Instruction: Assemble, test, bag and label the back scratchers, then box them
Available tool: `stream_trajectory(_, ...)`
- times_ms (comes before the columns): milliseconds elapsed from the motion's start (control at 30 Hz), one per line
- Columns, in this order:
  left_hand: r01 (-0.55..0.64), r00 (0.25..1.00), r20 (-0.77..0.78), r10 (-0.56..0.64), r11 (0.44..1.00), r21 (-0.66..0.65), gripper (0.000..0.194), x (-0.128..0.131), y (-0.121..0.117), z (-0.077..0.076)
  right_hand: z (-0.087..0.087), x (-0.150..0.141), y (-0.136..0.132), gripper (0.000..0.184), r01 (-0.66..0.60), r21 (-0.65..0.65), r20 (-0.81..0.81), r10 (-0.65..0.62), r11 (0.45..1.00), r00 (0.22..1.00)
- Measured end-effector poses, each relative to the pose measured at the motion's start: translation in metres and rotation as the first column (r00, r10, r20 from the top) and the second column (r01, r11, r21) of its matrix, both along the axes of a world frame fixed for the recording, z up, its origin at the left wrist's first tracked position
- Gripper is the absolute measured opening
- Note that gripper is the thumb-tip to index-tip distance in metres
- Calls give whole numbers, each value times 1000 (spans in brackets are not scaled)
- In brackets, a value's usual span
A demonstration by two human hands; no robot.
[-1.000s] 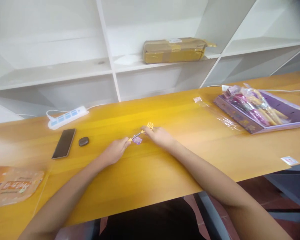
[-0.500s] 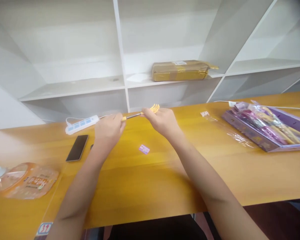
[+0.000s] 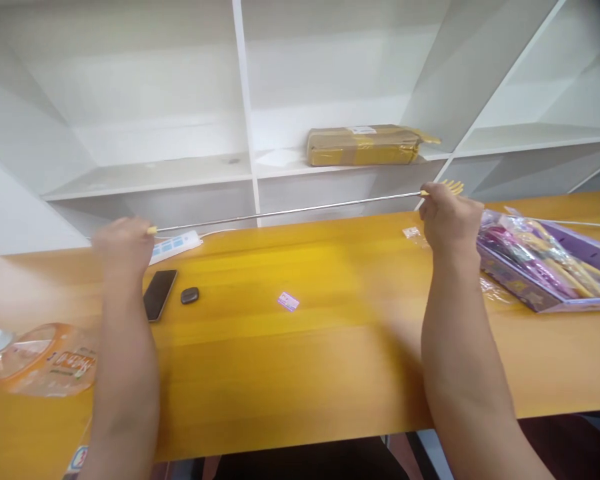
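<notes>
A telescopic back scratcher (image 3: pixel 290 211) is stretched out long above the table, its thin metal rod running nearly level between both hands. My left hand (image 3: pixel 123 248), slightly blurred, is closed round the yellow handle end. My right hand (image 3: pixel 451 217) grips the other end, just by the yellow claw (image 3: pixel 453 187), whose prongs stick out past the fingers. Beneath the rod, a small pink-and-white card (image 3: pixel 289 301) lies on the wooden table (image 3: pixel 290 373).
To the right, a purple box (image 3: pixel 535 293) holds several wrapped items. A phone (image 3: pixel 160 293), a small black object (image 3: pixel 190 295), a white power strip (image 3: pixel 176 247) and an orange-labelled bottle (image 3: pixel 50 360) are on the left. A taped cardboard box (image 3: pixel 363 147) sits on the shelf.
My hands have moved far apart, left hand leftward and right hand rightward. The back scratcher's rod has been drawn out from short to long. The small black object is now uncovered.
</notes>
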State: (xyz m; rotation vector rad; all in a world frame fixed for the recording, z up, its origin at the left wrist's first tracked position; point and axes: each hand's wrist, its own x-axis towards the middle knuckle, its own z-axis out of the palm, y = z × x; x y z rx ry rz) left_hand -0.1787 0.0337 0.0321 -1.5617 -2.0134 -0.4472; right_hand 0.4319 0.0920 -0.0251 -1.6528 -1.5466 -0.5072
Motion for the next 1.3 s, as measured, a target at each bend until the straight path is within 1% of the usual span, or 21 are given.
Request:
stream_trajectory(67,18,1000,15,-18,1000,-5,30,1,-3,1,2,5,-8,35,-15,8,-27,15,1000,1000)
stream_trajectory(167,25,999,28,-25,1000,-6,28,9,-1,1,9,0,-15,29,-41,-4,-83,40,999,996)
stream_trajectory(267,68,996,55,-67,998,-4,26,11,1,1,16,-4,-19,31,-96,-35,-162,89,995,983)
stream_trajectory(367,98,992,83,-97,995,-6,28,14,0,2,19,-6,-21,33,-141,-38,-212,130,989,969)
stream_trajectory(500,108,991,88,-104,993,-41,30,20,-3,5,20,-8,-22,33,-160,-24,-269,147,987,952)
stream_trajectory(600,86,995,64,-82,994,-63,31,21,-2,5,20,-10,-23,31,-128,-47,-281,110,991,953)
stream_trajectory(667,57,998,44,-55,997,-59,31,18,0,2,19,-11,-23,28,-119,-35,-275,105,992,956)
stream_trajectory(767,63,998,25,-62,996,-67,30,13,2,-1,20,-14,-25,26,-123,-27,-291,110,992,950)
stream_trajectory(867,61,998,25,-59,995,-82,29,10,4,-2,23,-20,-28,28,-119,-55,-355,92,991,930)
stream_trajectory(967,19,1000,16,-17,995,-99,28,11,4,-1,27,-24,-31,29,-119,-76,-361,84,990,929)
stream_trajectory(1100,2,1000,7,-1,993,-118,29,13,4,0,28,-24,-33,27,-132,-32,-332,114,991,936)
stream_trajectory(1200,-11,1000,8,12,994,-104,27,13,3,0,26,-21,-30,26,-134,7,-312,129,991,941)
stream_trajectory(1300,-11,1000,1,11,995,-102,25,12,0,2,25,-22,-29,26,-127,-1,-318,120,992,940)
